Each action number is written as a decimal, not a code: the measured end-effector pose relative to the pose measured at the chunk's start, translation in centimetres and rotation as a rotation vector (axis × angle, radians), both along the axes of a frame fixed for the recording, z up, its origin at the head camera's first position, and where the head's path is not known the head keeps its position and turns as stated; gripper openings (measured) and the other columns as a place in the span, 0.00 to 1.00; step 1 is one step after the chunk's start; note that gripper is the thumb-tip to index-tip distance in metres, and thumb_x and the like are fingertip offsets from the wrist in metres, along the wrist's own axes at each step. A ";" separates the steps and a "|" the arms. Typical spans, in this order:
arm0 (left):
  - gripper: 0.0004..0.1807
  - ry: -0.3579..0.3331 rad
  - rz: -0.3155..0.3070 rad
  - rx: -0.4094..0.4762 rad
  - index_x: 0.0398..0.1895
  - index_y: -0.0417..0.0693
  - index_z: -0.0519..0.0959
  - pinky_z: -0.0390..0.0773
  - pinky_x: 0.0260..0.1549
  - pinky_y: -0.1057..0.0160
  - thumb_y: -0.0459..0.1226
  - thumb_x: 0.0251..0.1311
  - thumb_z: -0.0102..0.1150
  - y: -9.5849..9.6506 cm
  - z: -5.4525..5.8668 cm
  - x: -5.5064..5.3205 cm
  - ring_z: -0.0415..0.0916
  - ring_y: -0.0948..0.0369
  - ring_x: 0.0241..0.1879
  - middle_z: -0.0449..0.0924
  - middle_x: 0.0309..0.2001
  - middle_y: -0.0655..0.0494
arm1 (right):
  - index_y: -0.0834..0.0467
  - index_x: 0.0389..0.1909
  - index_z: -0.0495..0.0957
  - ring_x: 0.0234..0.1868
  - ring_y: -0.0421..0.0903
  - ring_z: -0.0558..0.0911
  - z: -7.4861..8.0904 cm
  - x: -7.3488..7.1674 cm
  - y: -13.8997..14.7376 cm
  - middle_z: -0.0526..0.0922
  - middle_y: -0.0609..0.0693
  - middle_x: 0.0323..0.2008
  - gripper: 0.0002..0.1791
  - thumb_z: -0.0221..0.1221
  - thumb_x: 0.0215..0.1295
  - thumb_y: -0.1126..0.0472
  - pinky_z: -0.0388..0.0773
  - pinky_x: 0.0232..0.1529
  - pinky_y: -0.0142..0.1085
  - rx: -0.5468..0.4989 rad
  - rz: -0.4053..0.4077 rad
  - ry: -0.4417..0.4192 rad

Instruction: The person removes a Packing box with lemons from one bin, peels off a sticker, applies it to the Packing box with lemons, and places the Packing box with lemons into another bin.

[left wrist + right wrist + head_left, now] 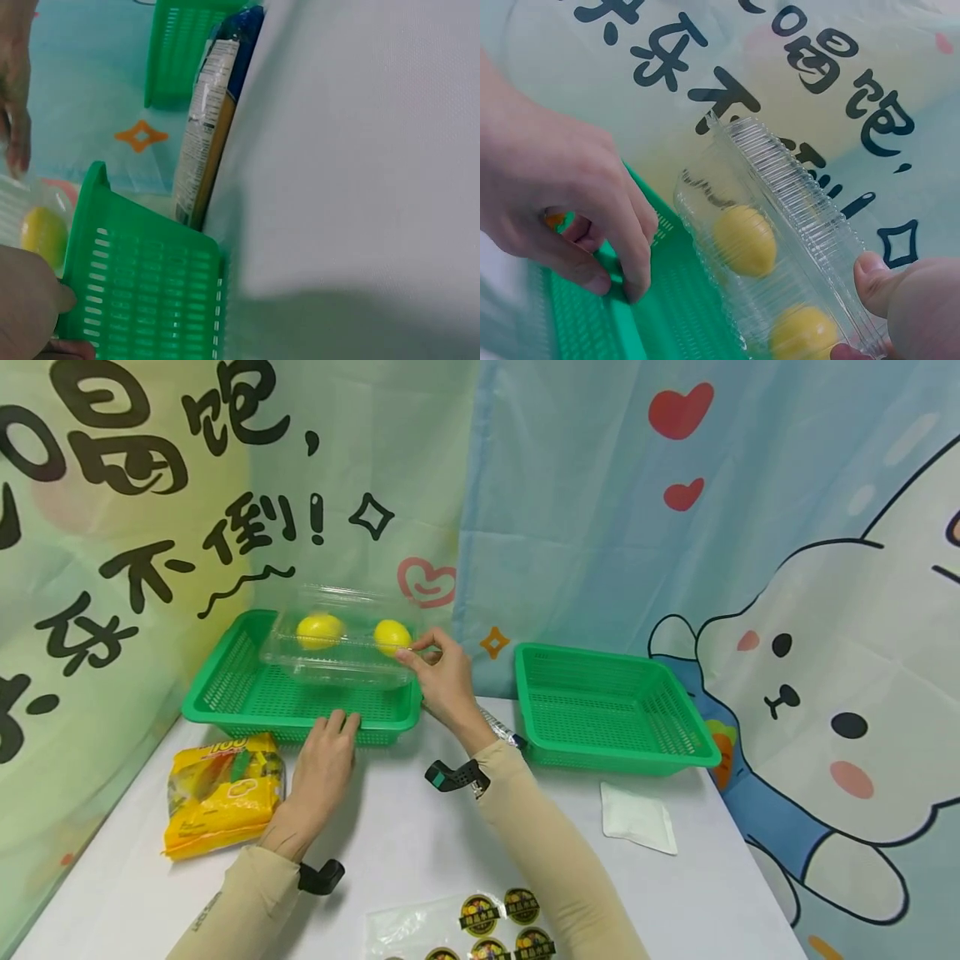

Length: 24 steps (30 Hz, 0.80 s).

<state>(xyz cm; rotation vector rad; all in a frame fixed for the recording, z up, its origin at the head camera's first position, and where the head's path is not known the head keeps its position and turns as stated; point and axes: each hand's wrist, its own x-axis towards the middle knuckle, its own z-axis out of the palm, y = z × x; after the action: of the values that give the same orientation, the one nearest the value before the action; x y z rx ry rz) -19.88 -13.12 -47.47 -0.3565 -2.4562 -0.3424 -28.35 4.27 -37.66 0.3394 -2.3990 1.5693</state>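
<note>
My right hand [446,681] pinches the right end of a clear plastic clamshell box [352,672] with two lemons [320,632] inside. The box hangs tilted over a green slotted basket [217,689]. At that basket's front rim, my left hand [324,768] holds the edge; the thumb and fingers straddle the rim in the right wrist view. In that view, my right hand [922,307] has its thumb on the box's edge, near one lemon [804,332]. The left wrist view shows the left hand [30,304] against the green basket [150,285].
Left of the left hand lies a yellow bag [225,793]. A second green basket [615,710] stands at the right, with a white packet [637,817] before it. Between the baskets lies a printed packet [206,120]. A sheet of round stickers [480,917] is at the front edge.
</note>
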 end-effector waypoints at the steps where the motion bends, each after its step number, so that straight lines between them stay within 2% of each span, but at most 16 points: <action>1: 0.18 0.002 -0.001 0.008 0.51 0.28 0.82 0.84 0.45 0.48 0.18 0.56 0.66 0.0 0.0 0.0 0.79 0.39 0.40 0.82 0.46 0.33 | 0.52 0.37 0.79 0.28 0.44 0.77 0.2 0.2 0.3 0.86 0.53 0.39 0.11 0.71 0.66 0.52 0.71 0.24 0.32 0.008 -0.004 0.002; 4: 0.13 0.024 -0.006 0.023 0.50 0.28 0.82 0.85 0.44 0.48 0.22 0.62 0.66 0.0 0.0 -0.2 0.79 0.39 0.39 0.82 0.44 0.34 | 0.51 0.37 0.78 0.31 0.44 0.78 0.6 0.7 1.2 0.86 0.53 0.42 0.12 0.70 0.67 0.50 0.73 0.27 0.32 0.040 -0.018 0.005; 7: 0.10 0.064 -0.011 0.026 0.47 0.29 0.83 0.85 0.41 0.48 0.26 0.65 0.66 0.1 -0.1 -0.4 0.79 0.40 0.36 0.82 0.42 0.34 | 0.51 0.36 0.78 0.37 0.45 0.82 1.0 1.2 2.1 0.86 0.51 0.50 0.13 0.70 0.67 0.49 0.77 0.31 0.33 0.065 -0.030 0.009; 11: 0.09 0.095 -0.015 0.021 0.45 0.29 0.83 0.84 0.40 0.49 0.26 0.63 0.67 0.2 -0.3 -0.4 0.78 0.41 0.35 0.83 0.41 0.35 | 0.52 0.36 0.78 0.42 0.49 0.86 1.2 1.8 3.2 0.86 0.53 0.55 0.13 0.71 0.66 0.50 0.82 0.36 0.38 0.056 -0.045 0.021; 20: 0.16 0.061 0.002 0.027 0.47 0.29 0.83 0.84 0.42 0.47 0.30 0.59 0.73 0.1 -0.7 -0.2 0.79 0.39 0.38 0.83 0.42 0.34 | 0.55 0.36 0.79 0.49 0.53 0.87 1.6 3.0 5.3 0.84 0.56 0.63 0.14 0.72 0.65 0.51 0.86 0.48 0.48 0.020 -0.060 0.033; 24: 0.16 0.070 -0.001 0.027 0.47 0.28 0.83 0.84 0.43 0.46 0.31 0.59 0.73 0.2 -0.6 -0.3 0.80 0.39 0.38 0.83 0.42 0.34 | 0.57 0.37 0.80 0.48 0.54 0.88 1.8 3.5 6.3 0.85 0.55 0.62 0.13 0.73 0.64 0.54 0.85 0.46 0.47 -0.005 -0.070 0.072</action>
<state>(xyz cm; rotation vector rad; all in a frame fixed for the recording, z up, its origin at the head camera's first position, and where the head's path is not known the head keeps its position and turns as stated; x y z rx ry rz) -20.22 -12.95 -48.06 -0.3521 -2.3808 -0.3571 -24.87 10.54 -35.89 0.3023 -2.3269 1.5069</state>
